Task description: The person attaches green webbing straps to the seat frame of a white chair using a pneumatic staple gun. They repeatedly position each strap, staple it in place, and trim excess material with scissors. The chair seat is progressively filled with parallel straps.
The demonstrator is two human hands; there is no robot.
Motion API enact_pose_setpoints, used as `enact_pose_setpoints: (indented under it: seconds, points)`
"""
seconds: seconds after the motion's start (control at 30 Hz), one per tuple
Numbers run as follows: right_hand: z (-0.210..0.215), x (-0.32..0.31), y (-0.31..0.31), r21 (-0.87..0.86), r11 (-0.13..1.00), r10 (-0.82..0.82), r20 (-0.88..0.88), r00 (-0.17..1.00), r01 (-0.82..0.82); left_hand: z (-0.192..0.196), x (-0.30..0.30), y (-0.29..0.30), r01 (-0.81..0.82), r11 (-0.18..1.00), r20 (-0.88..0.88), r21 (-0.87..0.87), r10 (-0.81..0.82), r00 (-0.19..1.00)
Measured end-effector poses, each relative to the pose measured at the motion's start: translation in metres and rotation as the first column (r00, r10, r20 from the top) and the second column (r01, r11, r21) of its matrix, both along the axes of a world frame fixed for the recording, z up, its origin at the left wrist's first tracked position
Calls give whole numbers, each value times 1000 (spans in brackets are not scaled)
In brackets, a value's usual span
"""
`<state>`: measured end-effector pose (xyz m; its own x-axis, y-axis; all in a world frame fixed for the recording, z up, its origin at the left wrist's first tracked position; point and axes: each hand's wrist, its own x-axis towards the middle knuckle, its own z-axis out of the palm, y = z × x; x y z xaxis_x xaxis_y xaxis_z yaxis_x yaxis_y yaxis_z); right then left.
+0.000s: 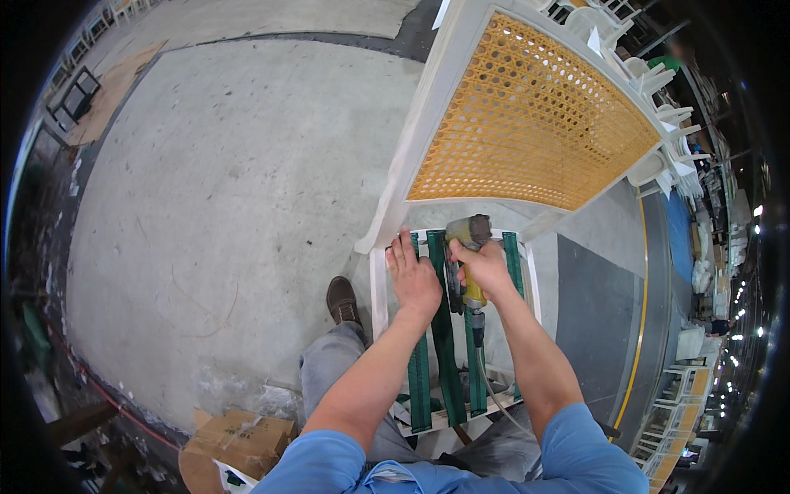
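Note:
A white chair frame stands before me, with green webbing straps running lengthwise across its seat opening. My left hand lies with fingers stretched over the frame's far left corner and the end of a strap; the fingertips are partly hard to make out. In my right hand is a yellow and grey air staple gun, gripped by its handle. Its nose is down at the far part of the seat, beside the middle straps. An air hose runs from the handle's base toward me. Beyond my hands rises the chair's backrest with a yellow cane panel.
A cardboard box sits on the floor at the near left, by some clear plastic. White chairs are piled at the far right, and more frames stand at the near right. A yellow line marks the floor.

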<state>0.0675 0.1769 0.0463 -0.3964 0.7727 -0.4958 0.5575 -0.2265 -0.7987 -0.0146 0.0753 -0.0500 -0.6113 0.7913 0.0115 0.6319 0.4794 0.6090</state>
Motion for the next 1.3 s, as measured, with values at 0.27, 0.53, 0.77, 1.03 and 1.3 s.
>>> enact_pose_setpoints:
  seconds: [0.27, 0.53, 0.77, 1.03, 1.3]
  points:
    - [-1, 2, 6, 8, 999, 32, 53, 998, -32, 4, 2, -2, 5, 1000, -13, 5, -5, 1000]
    - [65, 73, -22, -75, 991, -118, -160, 980, 107, 14, -6, -2, 32, 996, 1, 86, -32, 999]
    - [215, 271, -120, 134, 858, -498, -27, 867, 496, 13, 6, 38, -82, 972, 366, 219, -4, 931]
    - [245, 515, -298, 185, 412, -910, 35, 413, 892, 14, 12, 33, -98, 995, 990, 37, -49, -129]
    - [101, 610, -329, -266, 359, -933, -127, 337, 895, 35, 64, -69, -30, 999, 983, 11, -16, -182]
